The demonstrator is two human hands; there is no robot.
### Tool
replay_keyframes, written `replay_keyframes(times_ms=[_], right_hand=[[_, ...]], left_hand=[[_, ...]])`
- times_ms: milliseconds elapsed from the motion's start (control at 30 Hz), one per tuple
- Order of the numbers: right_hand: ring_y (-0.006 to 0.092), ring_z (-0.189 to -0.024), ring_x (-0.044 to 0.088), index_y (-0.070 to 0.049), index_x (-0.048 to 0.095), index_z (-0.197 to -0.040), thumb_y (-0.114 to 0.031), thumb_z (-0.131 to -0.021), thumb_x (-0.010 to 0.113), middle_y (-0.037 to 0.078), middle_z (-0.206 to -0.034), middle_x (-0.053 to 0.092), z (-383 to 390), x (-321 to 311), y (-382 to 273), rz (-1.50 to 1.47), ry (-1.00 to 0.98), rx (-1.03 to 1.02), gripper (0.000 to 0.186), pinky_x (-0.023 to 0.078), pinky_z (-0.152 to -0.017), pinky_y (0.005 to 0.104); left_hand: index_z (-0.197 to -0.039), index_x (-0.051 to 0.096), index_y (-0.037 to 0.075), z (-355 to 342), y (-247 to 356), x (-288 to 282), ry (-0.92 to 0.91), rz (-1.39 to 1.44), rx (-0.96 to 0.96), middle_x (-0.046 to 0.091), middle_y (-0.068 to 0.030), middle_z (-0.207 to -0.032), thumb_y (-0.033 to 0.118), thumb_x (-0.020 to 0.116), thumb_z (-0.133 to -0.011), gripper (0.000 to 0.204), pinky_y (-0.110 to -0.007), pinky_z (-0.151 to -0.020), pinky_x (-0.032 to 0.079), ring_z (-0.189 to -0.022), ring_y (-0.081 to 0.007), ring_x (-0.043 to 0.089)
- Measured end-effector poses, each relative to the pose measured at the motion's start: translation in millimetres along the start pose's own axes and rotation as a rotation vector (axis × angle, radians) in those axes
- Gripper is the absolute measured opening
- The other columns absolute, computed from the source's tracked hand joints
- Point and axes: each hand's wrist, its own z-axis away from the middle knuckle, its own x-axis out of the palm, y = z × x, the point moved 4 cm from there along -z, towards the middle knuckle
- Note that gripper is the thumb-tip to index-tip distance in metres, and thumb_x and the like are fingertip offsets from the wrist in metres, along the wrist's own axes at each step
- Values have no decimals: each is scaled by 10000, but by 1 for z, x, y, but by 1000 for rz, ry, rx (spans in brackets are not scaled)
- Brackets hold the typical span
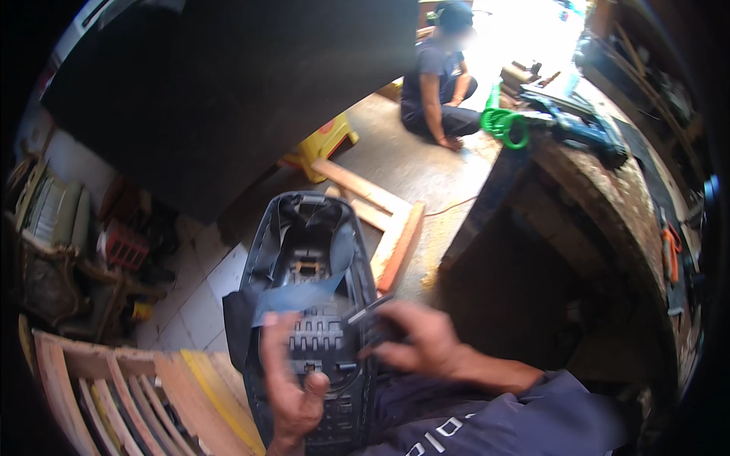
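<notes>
A black motorcycle seat (319,334) lies upside down in front of me, its ribbed plastic underside facing up. Dark covering material wraps over its rim. Across the middle stretches a blue-grey flap of material (300,295), smeared by motion. My left hand (293,384) is over the seat's near left part, fingers extended and thumb apart, with the fingertips close to the flap. At the right rim, my right hand (422,342) has its fingers bent around a thin dark object (368,310) with a light edge; blur hides its kind.
Slatted wood (137,395) stands at the lower left. Beyond the seat are a wooden frame (399,243) and a yellow stool (323,148). A person (437,83) crouches farther back. The right-hand workbench (601,190) holds a green coiled hose (502,125) and a blue tool (582,125). A dark panel (228,99) hangs upper left.
</notes>
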Motion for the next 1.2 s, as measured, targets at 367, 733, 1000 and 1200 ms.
replay_keyframes(times_ms=[367,733,1000,1200], right_hand=[[194,-761,717,-27,699,-1149,-133,-1031,635,153,-911,707,-14,-207,-53,654,924,-66,172,566,-699,356],[298,-995,733,-124,719,-1325,-680,-1011,505,184,-1110,770,-84,-347,-10,983,730,794,673,546,-918,432],[129,-694,636,-46,621,-1120,-17,-961,645,65,-923,656,-121,-268,-14,274,1008,-293,164,501,-575,283],[184,-847,673,-77,510,-1218,-30,-932,718,73,-949,627,-125,-144,-10,757,64,-408,357,554,-736,334]], left_hand=[[-943,666,41,-57,-36,-152,140,-246,-282,617,-62,-873,319,569,-1106,337,-380,-901,524,-877,-206,635],[-1441,606,24,-46,-152,-95,-184,23,-409,743,-155,-1209,473,711,-1005,635,-383,-1025,492,-1122,-236,671],[-1393,637,-20,-33,-144,-95,-75,169,-440,739,-98,-1210,174,724,-966,477,-324,-1004,496,-1077,-180,660],[-1312,661,-38,-21,-124,-134,399,154,-548,708,-55,-1034,179,663,-1003,377,-295,-826,528,-858,-131,633]])
